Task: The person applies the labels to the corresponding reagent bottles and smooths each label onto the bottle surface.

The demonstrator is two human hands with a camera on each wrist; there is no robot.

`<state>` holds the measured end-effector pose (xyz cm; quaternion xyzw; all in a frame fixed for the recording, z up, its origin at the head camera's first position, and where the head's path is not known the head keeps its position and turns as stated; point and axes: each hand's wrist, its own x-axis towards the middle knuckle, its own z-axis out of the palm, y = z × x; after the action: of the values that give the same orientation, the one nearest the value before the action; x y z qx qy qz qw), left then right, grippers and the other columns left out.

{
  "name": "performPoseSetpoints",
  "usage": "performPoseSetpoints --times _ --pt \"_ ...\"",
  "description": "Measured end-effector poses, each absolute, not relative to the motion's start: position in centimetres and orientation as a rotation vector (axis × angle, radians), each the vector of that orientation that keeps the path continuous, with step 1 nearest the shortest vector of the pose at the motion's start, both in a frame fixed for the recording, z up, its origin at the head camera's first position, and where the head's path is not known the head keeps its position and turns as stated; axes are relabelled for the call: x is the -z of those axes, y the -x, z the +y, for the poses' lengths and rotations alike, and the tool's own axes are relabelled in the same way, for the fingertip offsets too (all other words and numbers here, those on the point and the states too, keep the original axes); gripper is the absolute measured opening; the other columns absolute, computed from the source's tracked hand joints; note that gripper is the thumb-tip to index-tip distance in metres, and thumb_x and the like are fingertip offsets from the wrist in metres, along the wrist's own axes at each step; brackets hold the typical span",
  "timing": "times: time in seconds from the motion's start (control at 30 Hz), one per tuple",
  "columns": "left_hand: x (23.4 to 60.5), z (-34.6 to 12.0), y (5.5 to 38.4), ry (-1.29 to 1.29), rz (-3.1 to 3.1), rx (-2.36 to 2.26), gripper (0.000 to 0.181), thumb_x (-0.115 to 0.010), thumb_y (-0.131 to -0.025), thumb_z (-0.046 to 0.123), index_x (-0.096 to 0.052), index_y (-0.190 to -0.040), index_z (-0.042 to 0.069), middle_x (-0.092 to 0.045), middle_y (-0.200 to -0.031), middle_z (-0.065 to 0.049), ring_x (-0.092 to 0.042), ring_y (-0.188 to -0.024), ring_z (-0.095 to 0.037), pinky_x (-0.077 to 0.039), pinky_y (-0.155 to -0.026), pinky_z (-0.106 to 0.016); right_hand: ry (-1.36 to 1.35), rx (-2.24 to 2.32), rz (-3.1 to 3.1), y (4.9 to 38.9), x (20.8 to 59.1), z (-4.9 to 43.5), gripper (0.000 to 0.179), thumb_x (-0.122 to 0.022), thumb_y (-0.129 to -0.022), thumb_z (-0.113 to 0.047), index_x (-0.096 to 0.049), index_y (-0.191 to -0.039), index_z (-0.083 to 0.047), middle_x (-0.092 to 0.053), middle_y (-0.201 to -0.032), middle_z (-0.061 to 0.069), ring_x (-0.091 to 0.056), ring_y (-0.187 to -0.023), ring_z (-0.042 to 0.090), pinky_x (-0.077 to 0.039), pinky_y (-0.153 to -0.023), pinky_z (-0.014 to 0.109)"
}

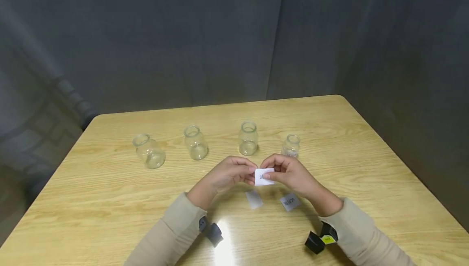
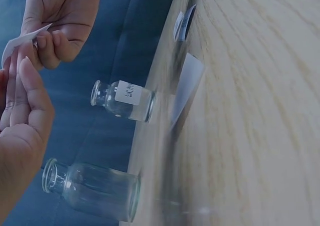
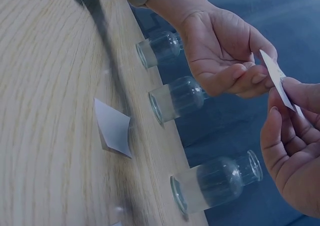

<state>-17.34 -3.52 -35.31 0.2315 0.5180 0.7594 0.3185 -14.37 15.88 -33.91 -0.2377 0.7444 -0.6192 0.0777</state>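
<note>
Between both hands, above the table, is a small white paper label with dark writing on its face. My right hand pinches its right side, thumb on the written face and fingers behind. At the left edge, my left hand holds it between thumb and fingertips. In the right wrist view the label is seen nearly edge-on and slightly bent. Below the hands lie a blank-looking paper label and a written paper label. Just beyond my right hand stands a small glass jar with a label stuck on it.
Three unlabelled glass jars stand in a row to the left of the labelled one: a far-left jar, a second jar and a third jar. The wooden table ends before a dark curtain.
</note>
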Motion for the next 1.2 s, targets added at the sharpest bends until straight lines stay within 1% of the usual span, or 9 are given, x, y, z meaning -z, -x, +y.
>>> performPoseSetpoints --times 0.27,0.57,0.83,1.0,1.1,1.2 --pt "35.49 -3.59 17.39 -0.6 1.34 -1.995 0.027 -0.046 -0.081 -0.002 -0.066 -0.075 0.014 -0.063 -0.07 -0.001 -0.059 -0.064 -0.01 -0.048 -0.062 -0.022 0.736 1.856 2.21 14.58 34.14 16.01 0.016 -0.058 -0.077 0.004 -0.053 -0.091 0.01 -0.055 -0.085 0.013 -0.053 -0.069 0.011 -0.046 -0.057 0.022" --pt "35.73 -3.55 17.46 -0.595 1.353 -1.976 0.028 -0.044 -0.081 -0.005 -0.064 -0.075 0.013 -0.062 -0.071 -0.001 -0.058 -0.066 -0.011 -0.048 -0.064 -0.023 0.711 1.823 2.241 14.58 34.12 15.95 0.015 -0.059 -0.076 0.004 -0.054 -0.09 0.008 -0.055 -0.085 0.014 -0.052 -0.067 0.01 -0.046 -0.056 0.024" --pt "35.74 -3.13 17.57 -0.526 1.475 -1.978 0.02 -0.049 -0.08 -0.003 -0.059 -0.074 0.012 -0.058 -0.071 0.0 -0.055 -0.066 -0.011 -0.046 -0.065 -0.024 0.562 1.778 2.368 14.46 34.18 15.8 0.014 -0.059 -0.076 0.003 -0.056 -0.089 0.006 -0.056 -0.082 0.012 -0.051 -0.065 0.011 -0.045 -0.055 0.022" --pt "35.58 -3.29 17.58 -0.492 1.604 -1.973 0.014 -0.051 -0.08 0.0 -0.057 -0.075 0.012 -0.057 -0.072 0.0 -0.055 -0.069 -0.013 -0.045 -0.074 -0.035 0.364 1.867 2.471 14.51 34.2 15.72 0.015 -0.062 -0.074 0.003 -0.055 -0.087 0.006 -0.054 -0.081 0.011 -0.051 -0.069 0.015 -0.044 -0.06 0.022" --pt "35.66 -3.42 17.65 -0.497 1.636 -1.961 0.012 -0.052 -0.08 0.001 -0.057 -0.075 0.011 -0.057 -0.073 0.0 -0.054 -0.071 -0.013 -0.042 -0.079 -0.042 0.303 1.898 2.481 14.51 34.37 15.69 0.016 -0.063 -0.074 0.002 -0.054 -0.086 0.005 -0.055 -0.082 0.011 -0.051 -0.072 0.016 -0.045 -0.063 0.024" --pt "35.7 -3.34 17.62 -0.517 1.653 -1.953 0.008 -0.052 -0.08 0.001 -0.057 -0.077 0.007 -0.057 -0.073 0.0 -0.054 -0.071 -0.013 -0.042 -0.079 -0.041 0.335 1.866 2.472 14.49 34.6 15.54 0.015 -0.064 -0.074 0.001 -0.054 -0.085 0.004 -0.055 -0.08 0.01 -0.051 -0.071 0.017 -0.045 -0.061 0.024"
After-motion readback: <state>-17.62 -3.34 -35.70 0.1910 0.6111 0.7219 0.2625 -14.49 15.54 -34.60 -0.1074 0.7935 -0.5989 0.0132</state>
